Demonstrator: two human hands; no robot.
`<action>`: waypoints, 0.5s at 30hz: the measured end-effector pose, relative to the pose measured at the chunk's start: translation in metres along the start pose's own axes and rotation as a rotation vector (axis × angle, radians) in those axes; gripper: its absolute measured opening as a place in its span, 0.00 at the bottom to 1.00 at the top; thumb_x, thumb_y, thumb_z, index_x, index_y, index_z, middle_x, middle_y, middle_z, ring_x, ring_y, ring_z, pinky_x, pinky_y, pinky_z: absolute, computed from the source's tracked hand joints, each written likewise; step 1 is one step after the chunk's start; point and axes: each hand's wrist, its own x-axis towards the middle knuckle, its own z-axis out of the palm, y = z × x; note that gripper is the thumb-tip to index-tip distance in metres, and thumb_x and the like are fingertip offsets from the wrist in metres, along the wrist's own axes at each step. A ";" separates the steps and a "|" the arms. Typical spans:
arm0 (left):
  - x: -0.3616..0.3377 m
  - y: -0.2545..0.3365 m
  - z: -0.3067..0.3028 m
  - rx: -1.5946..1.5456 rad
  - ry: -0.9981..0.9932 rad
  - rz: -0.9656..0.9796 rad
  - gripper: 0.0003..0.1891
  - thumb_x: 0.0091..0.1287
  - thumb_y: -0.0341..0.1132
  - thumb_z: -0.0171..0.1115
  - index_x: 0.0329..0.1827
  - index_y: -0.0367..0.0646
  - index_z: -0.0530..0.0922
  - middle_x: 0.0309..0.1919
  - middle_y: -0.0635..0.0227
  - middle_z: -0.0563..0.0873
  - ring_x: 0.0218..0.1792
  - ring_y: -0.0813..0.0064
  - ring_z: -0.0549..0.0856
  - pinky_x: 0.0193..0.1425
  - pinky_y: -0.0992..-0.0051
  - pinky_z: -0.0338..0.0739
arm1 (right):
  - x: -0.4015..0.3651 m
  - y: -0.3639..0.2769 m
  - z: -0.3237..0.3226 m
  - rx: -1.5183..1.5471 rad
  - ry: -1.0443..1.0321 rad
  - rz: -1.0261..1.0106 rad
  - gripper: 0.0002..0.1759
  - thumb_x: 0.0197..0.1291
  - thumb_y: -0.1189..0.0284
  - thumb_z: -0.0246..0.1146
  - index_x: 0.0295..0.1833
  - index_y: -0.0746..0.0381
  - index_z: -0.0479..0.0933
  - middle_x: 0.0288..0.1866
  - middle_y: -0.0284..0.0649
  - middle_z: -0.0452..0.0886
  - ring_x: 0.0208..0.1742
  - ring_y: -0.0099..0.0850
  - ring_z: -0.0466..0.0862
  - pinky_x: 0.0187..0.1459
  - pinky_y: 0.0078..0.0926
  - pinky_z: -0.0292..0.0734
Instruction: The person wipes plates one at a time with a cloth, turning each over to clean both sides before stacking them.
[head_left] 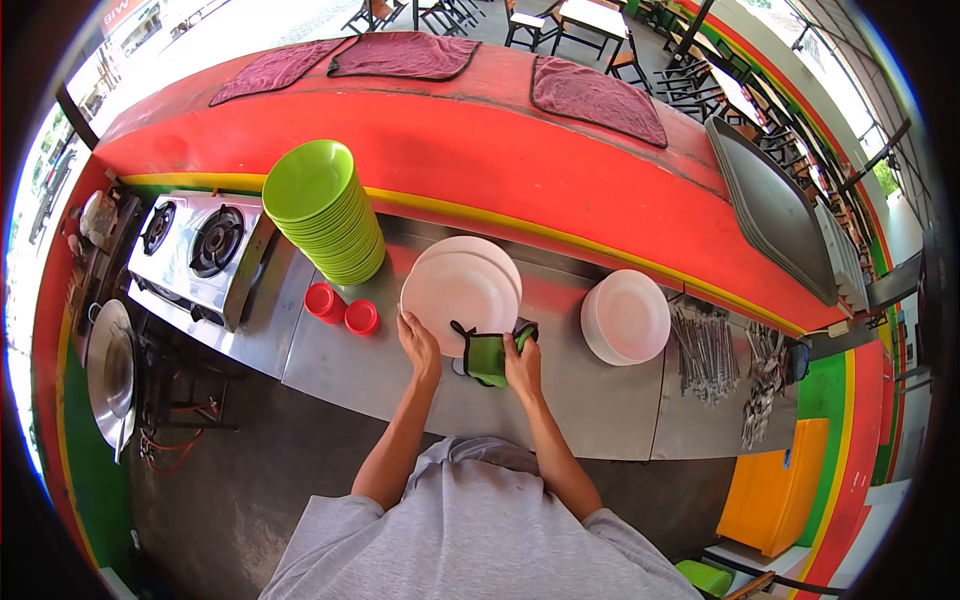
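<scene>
A white plate is tilted up above the steel counter, and my left hand grips its lower left rim. My right hand is closed on a green cloth with dark edging, which lies against the plate's lower right rim. Behind that plate shows the rim of another white plate; whether it lies alone or on a stack is hidden. To the right stands a stack of white plates.
Left of the plates are a tall stack of green bowls, two red cups and a gas stove. Forks and spoons lie at right. Purple cloths and dark trays rest on the red ledge.
</scene>
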 end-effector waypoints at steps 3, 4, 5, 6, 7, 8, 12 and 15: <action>-0.006 0.008 0.003 0.009 -0.014 -0.009 0.26 0.84 0.50 0.40 0.66 0.35 0.72 0.55 0.57 0.82 0.56 0.66 0.79 0.63 0.68 0.72 | -0.002 0.001 -0.001 0.008 -0.012 0.007 0.19 0.72 0.63 0.61 0.43 0.72 0.77 0.35 0.59 0.83 0.39 0.58 0.83 0.43 0.48 0.75; -0.008 0.008 0.004 0.015 -0.017 -0.008 0.25 0.84 0.50 0.40 0.65 0.35 0.72 0.54 0.59 0.82 0.55 0.68 0.79 0.62 0.68 0.72 | -0.002 0.004 0.000 0.023 -0.017 0.011 0.19 0.72 0.63 0.61 0.43 0.72 0.77 0.35 0.59 0.83 0.39 0.57 0.83 0.43 0.48 0.75; -0.010 0.009 0.005 0.004 -0.025 -0.024 0.26 0.84 0.50 0.40 0.66 0.36 0.72 0.55 0.59 0.82 0.56 0.67 0.79 0.63 0.68 0.72 | -0.002 0.007 0.001 0.039 -0.022 0.014 0.19 0.72 0.63 0.61 0.43 0.72 0.77 0.35 0.59 0.83 0.38 0.57 0.83 0.43 0.48 0.75; -0.011 0.007 0.006 -0.008 -0.034 -0.039 0.26 0.84 0.50 0.40 0.67 0.36 0.71 0.56 0.58 0.81 0.57 0.66 0.79 0.63 0.67 0.72 | -0.004 0.005 0.000 0.038 -0.012 -0.005 0.19 0.72 0.63 0.61 0.42 0.72 0.77 0.31 0.54 0.82 0.34 0.49 0.82 0.39 0.45 0.74; -0.012 0.005 0.006 -0.020 -0.042 -0.054 0.26 0.84 0.51 0.40 0.68 0.36 0.71 0.57 0.58 0.81 0.58 0.66 0.79 0.64 0.67 0.71 | -0.006 0.004 0.000 0.037 -0.002 -0.023 0.19 0.72 0.63 0.62 0.40 0.71 0.76 0.28 0.50 0.81 0.29 0.42 0.80 0.36 0.42 0.74; -0.014 0.002 0.007 -0.014 -0.055 -0.046 0.27 0.84 0.51 0.40 0.70 0.36 0.68 0.60 0.56 0.80 0.60 0.64 0.78 0.66 0.67 0.70 | -0.007 0.002 -0.001 0.035 0.008 -0.041 0.19 0.72 0.63 0.62 0.38 0.71 0.76 0.24 0.46 0.80 0.25 0.35 0.79 0.33 0.39 0.73; -0.024 -0.004 0.011 -0.005 -0.128 0.003 0.30 0.83 0.52 0.42 0.79 0.39 0.59 0.70 0.55 0.73 0.69 0.62 0.73 0.73 0.67 0.65 | -0.011 0.007 -0.002 0.035 -0.044 -0.032 0.19 0.72 0.62 0.62 0.38 0.71 0.76 0.24 0.44 0.78 0.25 0.32 0.77 0.32 0.37 0.72; -0.034 -0.010 0.007 0.025 -0.179 -0.011 0.33 0.82 0.52 0.44 0.82 0.41 0.53 0.75 0.56 0.68 0.74 0.62 0.68 0.77 0.66 0.59 | -0.013 0.013 -0.008 0.060 -0.097 -0.001 0.19 0.73 0.61 0.63 0.40 0.70 0.77 0.26 0.40 0.80 0.28 0.28 0.77 0.34 0.35 0.73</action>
